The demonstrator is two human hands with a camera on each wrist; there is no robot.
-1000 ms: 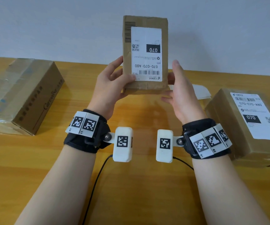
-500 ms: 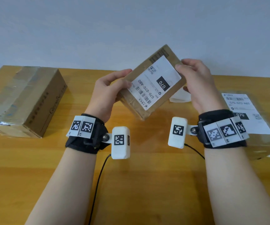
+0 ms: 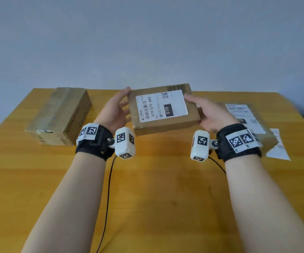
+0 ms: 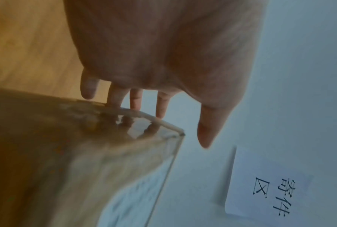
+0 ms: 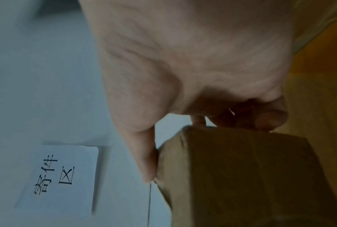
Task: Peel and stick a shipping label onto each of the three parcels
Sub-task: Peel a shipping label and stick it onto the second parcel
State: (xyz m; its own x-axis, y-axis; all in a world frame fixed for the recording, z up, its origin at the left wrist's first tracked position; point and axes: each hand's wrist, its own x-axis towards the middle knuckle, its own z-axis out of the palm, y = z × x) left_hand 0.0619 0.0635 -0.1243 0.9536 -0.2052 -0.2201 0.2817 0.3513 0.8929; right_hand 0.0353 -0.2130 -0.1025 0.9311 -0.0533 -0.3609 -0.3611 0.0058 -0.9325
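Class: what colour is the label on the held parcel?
White label with black print; head view.

The upright parcel (image 3: 163,108) now lies nearly flat.

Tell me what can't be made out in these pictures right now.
- Small print on the held parcel's label: too small in the head view.
- Right hand fingers: hidden under that parcel.
- Left box top: glare; whether it has a label, unclear.
- Right parcel: blurred, partly behind the right wrist.
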